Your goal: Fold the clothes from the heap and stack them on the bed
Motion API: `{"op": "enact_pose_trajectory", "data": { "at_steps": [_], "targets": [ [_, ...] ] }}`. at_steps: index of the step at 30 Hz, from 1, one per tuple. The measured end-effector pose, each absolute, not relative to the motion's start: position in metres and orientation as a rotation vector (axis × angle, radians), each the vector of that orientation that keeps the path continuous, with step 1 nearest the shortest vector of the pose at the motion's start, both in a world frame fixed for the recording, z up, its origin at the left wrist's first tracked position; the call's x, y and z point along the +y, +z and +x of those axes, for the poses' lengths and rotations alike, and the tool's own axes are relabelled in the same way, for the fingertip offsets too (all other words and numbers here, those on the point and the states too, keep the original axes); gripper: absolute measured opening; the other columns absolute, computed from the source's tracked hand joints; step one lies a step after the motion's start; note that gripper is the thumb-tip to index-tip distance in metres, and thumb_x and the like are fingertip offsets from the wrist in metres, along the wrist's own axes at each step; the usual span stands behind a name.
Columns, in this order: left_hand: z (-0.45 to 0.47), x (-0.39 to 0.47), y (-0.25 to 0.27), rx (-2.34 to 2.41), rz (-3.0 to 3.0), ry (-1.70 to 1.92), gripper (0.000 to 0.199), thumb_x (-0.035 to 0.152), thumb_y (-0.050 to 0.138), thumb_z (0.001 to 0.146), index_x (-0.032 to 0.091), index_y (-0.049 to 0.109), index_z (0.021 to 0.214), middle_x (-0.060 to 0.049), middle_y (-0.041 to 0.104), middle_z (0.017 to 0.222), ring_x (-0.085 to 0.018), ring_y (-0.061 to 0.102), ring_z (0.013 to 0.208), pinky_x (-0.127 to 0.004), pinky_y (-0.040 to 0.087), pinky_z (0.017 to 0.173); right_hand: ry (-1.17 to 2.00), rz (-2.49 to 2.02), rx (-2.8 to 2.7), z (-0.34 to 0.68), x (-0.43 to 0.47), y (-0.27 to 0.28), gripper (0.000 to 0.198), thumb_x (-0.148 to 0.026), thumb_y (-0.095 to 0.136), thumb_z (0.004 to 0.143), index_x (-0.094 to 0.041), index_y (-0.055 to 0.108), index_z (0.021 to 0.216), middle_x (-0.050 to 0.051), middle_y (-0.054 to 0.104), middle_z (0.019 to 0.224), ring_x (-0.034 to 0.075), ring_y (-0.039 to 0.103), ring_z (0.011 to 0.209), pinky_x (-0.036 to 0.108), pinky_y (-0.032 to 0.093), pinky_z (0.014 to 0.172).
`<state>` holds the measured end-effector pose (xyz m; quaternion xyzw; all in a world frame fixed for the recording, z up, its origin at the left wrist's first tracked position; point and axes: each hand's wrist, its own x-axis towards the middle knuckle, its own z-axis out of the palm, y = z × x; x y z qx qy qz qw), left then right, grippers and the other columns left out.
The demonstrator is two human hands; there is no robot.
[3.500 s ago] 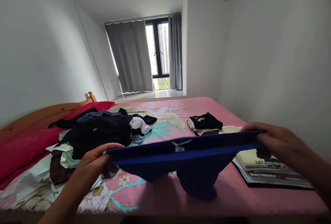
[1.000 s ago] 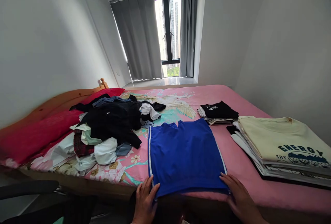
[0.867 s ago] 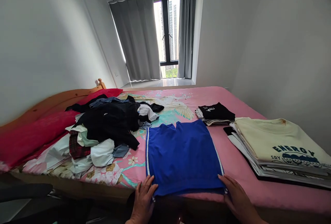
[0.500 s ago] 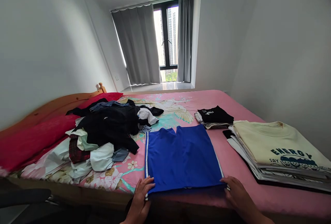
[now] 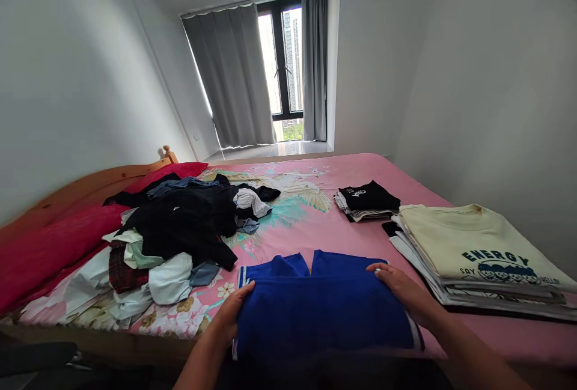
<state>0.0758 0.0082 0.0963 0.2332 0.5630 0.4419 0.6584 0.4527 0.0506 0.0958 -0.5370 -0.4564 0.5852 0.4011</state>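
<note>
Blue shorts (image 5: pixel 320 312) with white side stripes are held at the near edge of the bed. Their two legs lie away from me on the sheet, split by a notch, while the nearer part is raised and hangs over the bed's front edge. On the left side, my left hand (image 5: pixel 232 309) grips the cloth, thumb on top and the other fingers hidden behind it. My right hand (image 5: pixel 399 288) pinches the opposite side, fingers closed on the fabric.
A loose heap of clothes (image 5: pixel 180 222) covers the bed's left half beside red pillows (image 5: pixel 54 252). On the right stand a small folded stack topped with black (image 5: pixel 369 196) and a larger stack topped by a cream shirt (image 5: pixel 451 228). The pink sheet (image 5: pixel 360 170) reaches toward the window.
Both hands have raised the near edge of the shorts off the bed and pulled the garment toward me. Its far edge has slid nearer, and the view has shifted slightly.
</note>
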Motion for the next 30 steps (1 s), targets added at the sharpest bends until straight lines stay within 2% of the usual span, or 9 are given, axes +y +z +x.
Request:
{"op": "enact_pose_trajectory", "data": {
  "at_steps": [2, 5, 8, 12, 16, 20, 26, 28, 30],
  "targets": [
    [0.088, 0.014, 0.089, 1.266, 0.49, 1.008, 0.024, 0.034, 0.059, 0.078, 0.011, 0.063, 0.08, -0.005, 0.068, 0.06, -0.021, 0.068, 0.064, -0.033, 0.055, 0.067, 1.42, -1.363, -1.073, 0.437, 0.056, 0.089, 0.028, -0.04, 0.053, 0.071, -0.02, 0.055, 0.09, -0.009, 0.038, 0.046, 0.01, 0.037, 0.041, 0.023, 0.03, 0.043],
    [0.12, 0.003, 0.085, 1.371, 0.707, 1.161, 0.028, 0.041, 0.058, 0.079, 0.014, 0.061, 0.085, -0.005, 0.07, 0.069, -0.021, 0.068, 0.072, -0.033, 0.054, 0.072, 1.243, -1.304, -1.099, 0.405, 0.039, 0.077, 0.035, -0.043, 0.053, 0.074, -0.02, 0.051, 0.101, -0.011, 0.033, 0.046, 0.01, 0.031, 0.041, 0.022, 0.027, 0.042],
    [0.16, -0.023, 0.08, 1.498, 0.984, 1.21, 0.034, 0.047, 0.061, 0.075, 0.016, 0.061, 0.088, -0.006, 0.07, 0.081, -0.021, 0.065, 0.082, -0.03, 0.05, 0.078, 1.203, -1.245, -1.25, 0.368, -0.001, 0.068, 0.042, -0.046, 0.056, 0.076, -0.021, 0.049, 0.107, -0.008, 0.044, 0.056, 0.011, 0.041, 0.05, 0.024, 0.036, 0.05],
    [0.196, -0.054, 0.065, 1.625, 1.426, 1.108, 0.038, 0.05, 0.049, 0.082, 0.018, 0.06, 0.097, -0.01, 0.068, 0.089, -0.021, 0.062, 0.081, -0.032, 0.048, 0.075, 1.359, -1.108, -1.337, 0.332, -0.047, 0.062, 0.04, -0.05, 0.056, 0.078, -0.021, 0.052, 0.106, 0.002, 0.062, 0.085, 0.017, 0.058, 0.076, 0.03, 0.047, 0.074],
    [0.199, -0.064, 0.052, 1.617, 1.626, 1.04, 0.032, 0.045, 0.042, 0.087, 0.021, 0.058, 0.101, -0.012, 0.067, 0.095, -0.022, 0.062, 0.085, -0.033, 0.049, 0.076, 1.485, -1.054, -1.1, 0.325, -0.059, 0.059, 0.047, -0.055, 0.057, 0.076, -0.021, 0.054, 0.109, 0.008, 0.064, 0.102, 0.023, 0.059, 0.097, 0.036, 0.046, 0.088],
    [0.195, -0.064, 0.055, 1.618, 1.706, 0.979, 0.031, 0.042, 0.043, 0.087, 0.022, 0.056, 0.106, -0.012, 0.066, 0.101, -0.024, 0.062, 0.093, -0.036, 0.049, 0.081, 1.516, -1.059, -0.957, 0.33, -0.06, 0.06, 0.053, -0.056, 0.063, 0.072, -0.021, 0.057, 0.111, 0.009, 0.065, 0.108, 0.025, 0.057, 0.106, 0.038, 0.044, 0.094],
    [0.2, -0.068, 0.062, 1.745, 1.742, 0.942, 0.039, 0.048, 0.062, 0.073, 0.024, 0.056, 0.103, -0.009, 0.067, 0.095, -0.025, 0.064, 0.084, -0.035, 0.051, 0.073, 1.583, -1.05, -1.026, 0.335, -0.07, 0.068, 0.058, -0.061, 0.049, 0.079, -0.02, 0.059, 0.118, 0.008, 0.062, 0.119, 0.025, 0.052, 0.115, 0.04, 0.037, 0.102],
    [0.201, -0.068, 0.06, 1.804, 1.763, 0.937, 0.034, 0.046, 0.062, 0.073, 0.025, 0.055, 0.098, -0.007, 0.068, 0.089, -0.024, 0.065, 0.079, -0.034, 0.05, 0.07, 1.553, -1.045, -1.08, 0.336, -0.071, 0.066, 0.057, -0.061, 0.046, 0.081, -0.02, 0.06, 0.118, 0.008, 0.06, 0.121, 0.026, 0.048, 0.119, 0.042, 0.032, 0.106],
    [0.2, -0.068, 0.056, 1.834, 1.802, 0.92, 0.02, 0.038, 0.056, 0.077, 0.026, 0.055, 0.093, -0.005, 0.068, 0.084, -0.023, 0.065, 0.075, -0.033, 0.05, 0.066, 1.574, -1.022, -1.068, 0.336, -0.07, 0.06, 0.055, -0.06, 0.048, 0.081, -0.019, 0.062, 0.113, 0.009, 0.062, 0.119, 0.026, 0.049, 0.118, 0.043, 0.031, 0.107]
  ]
}}
